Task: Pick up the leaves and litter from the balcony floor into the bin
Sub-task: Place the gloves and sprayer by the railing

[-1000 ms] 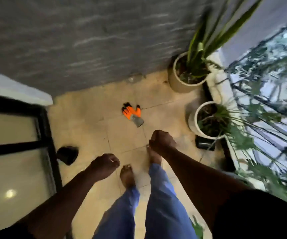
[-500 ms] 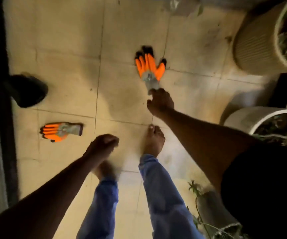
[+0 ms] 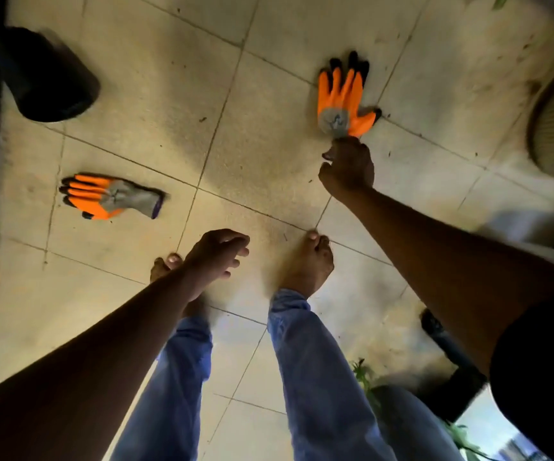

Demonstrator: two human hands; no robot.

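The right hand [image 3: 347, 168] reaches down to one o'clock, its grip pinching the grey cuff of an orange glove [image 3: 344, 94] lying on the tiled floor [image 3: 156, 104]. The left hand [image 3: 217, 257] hangs over the bare feet, fingers loosely curled, holding nothing. A second glove [image 3: 109, 196] lies at ten o'clock, a black pot [image 3: 49, 78] beyond it.

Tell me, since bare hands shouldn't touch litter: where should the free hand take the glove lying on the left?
Grip the glove by its grey cuff, coming from the right. It lies flat with fingers pointing left and the cuff end nearest the left hand, which hangs open. The right hand already pinches the other glove by its cuff.
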